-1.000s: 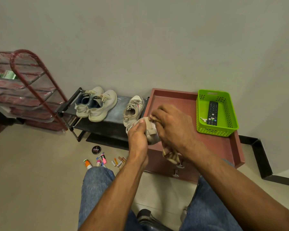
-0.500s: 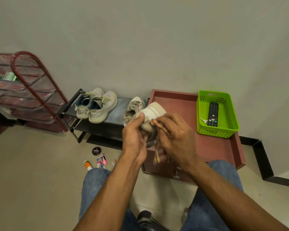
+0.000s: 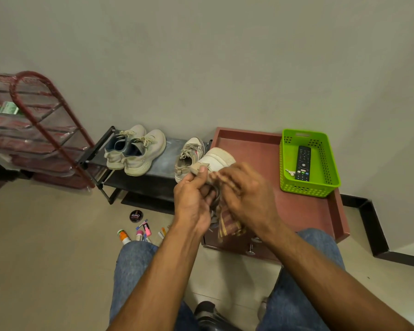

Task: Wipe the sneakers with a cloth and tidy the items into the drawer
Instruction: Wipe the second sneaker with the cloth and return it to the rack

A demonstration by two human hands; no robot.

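Observation:
My left hand (image 3: 193, 201) grips a white sneaker (image 3: 217, 160) by its heel, sole tipped up and away from me. My right hand (image 3: 246, 195) holds a striped brown and yellow cloth (image 3: 227, 224) against the sneaker's side; its fingers are blurred and the cloth's tail hangs below. Its mate, a beige sneaker (image 3: 189, 154), stands on the black shoe rack (image 3: 163, 151) just behind. A pair of cream sneakers (image 3: 134, 150) sits further left on the rack. The maroon drawer cabinet (image 3: 256, 149) is under my hands, its knobs (image 3: 251, 249) facing me.
A green basket (image 3: 330, 182) with a remote (image 3: 303, 162) and a key stands on the cabinet's right. On the floor lie a black polish tin (image 3: 136, 215) and several small tubes and markers (image 3: 142, 232). A red wire rack (image 3: 34, 130) stands at the left. My knees are below.
The sneaker has been turned and raised so its sole faces up, and my right hand has shifted the cloth along its side.

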